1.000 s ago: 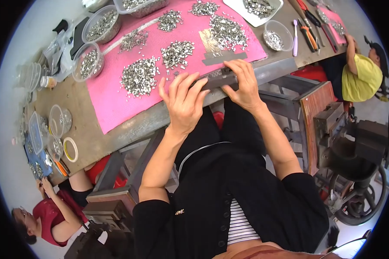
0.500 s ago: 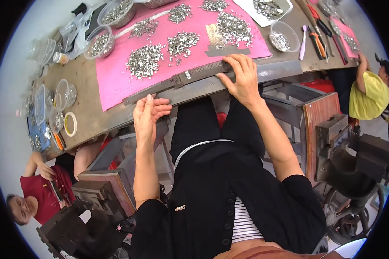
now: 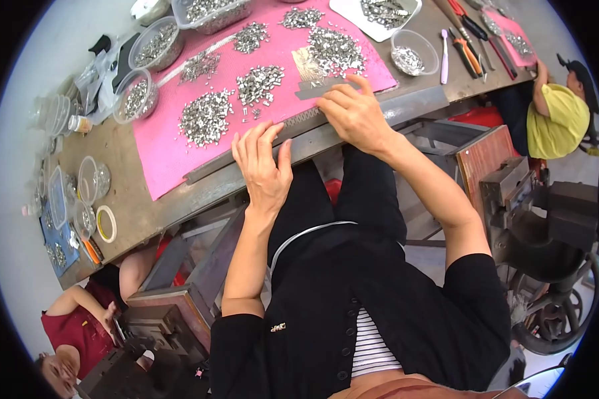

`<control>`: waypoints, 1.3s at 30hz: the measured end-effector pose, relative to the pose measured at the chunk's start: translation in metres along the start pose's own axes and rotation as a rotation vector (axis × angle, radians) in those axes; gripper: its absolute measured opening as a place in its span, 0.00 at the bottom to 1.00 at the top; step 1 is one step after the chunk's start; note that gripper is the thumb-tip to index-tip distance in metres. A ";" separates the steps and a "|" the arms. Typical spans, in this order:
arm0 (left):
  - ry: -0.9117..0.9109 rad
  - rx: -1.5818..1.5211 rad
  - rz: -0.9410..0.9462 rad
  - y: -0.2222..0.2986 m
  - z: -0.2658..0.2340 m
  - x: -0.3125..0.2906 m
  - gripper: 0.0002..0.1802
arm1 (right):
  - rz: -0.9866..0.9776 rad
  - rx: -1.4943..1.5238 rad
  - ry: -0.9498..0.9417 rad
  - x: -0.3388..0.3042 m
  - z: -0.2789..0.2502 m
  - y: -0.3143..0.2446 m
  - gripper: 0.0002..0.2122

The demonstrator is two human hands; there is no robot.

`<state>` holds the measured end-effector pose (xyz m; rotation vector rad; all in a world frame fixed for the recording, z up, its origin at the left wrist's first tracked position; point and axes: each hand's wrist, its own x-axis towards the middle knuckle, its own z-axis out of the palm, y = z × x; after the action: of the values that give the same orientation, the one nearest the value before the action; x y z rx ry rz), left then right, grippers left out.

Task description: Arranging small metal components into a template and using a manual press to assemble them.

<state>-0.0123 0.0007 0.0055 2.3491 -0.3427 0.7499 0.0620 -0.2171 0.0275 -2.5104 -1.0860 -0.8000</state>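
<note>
A dark metal bar (image 3: 213,167) with a row of small slots lies along the near edge of a pink mat (image 3: 154,174). My left hand (image 3: 263,163) rests on the bar with its fingers stretched and its thumb apart. At the bar's right end, the fingers of my right hand (image 3: 359,118) are bent down and drawn together; anything between their tips is hidden. A grey flat strip (image 3: 313,90) sits just beyond that hand. Small silver metal pieces lie in heaps on the mat, among them a left heap (image 3: 206,118), a middle heap (image 3: 259,84) and a right heap (image 3: 336,52).
Clear tubs of metal parts (image 3: 138,100) stand left of the mat, and a round tub (image 3: 414,53) stands right. Pliers (image 3: 469,53) and a purple-handled tool (image 3: 444,56) lie farther right. A tape roll (image 3: 106,224) is at left. Co-workers sit on both sides near bench presses (image 3: 512,189).
My left hand has moved right along the bar and turned palm down. My right hand has shifted left, its fingers bending more. The whole view has tilted slightly.
</note>
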 end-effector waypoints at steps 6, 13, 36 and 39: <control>0.001 -0.026 -0.021 -0.005 0.004 0.001 0.21 | -0.164 0.021 -0.015 0.008 -0.006 0.012 0.08; -0.041 -0.036 0.132 0.005 0.006 0.057 0.07 | 0.141 -0.308 0.273 0.045 -0.040 0.101 0.10; -0.282 0.092 0.397 -0.026 0.058 0.120 0.05 | 0.409 0.277 0.009 -0.001 -0.007 0.053 0.03; -0.319 0.086 0.336 -0.026 0.051 0.117 0.04 | 0.364 0.121 0.006 0.000 -0.003 0.048 0.03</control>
<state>0.1138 -0.0184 0.0296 2.5257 -0.8756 0.5440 0.0962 -0.2514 0.0279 -2.4935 -0.6245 -0.6168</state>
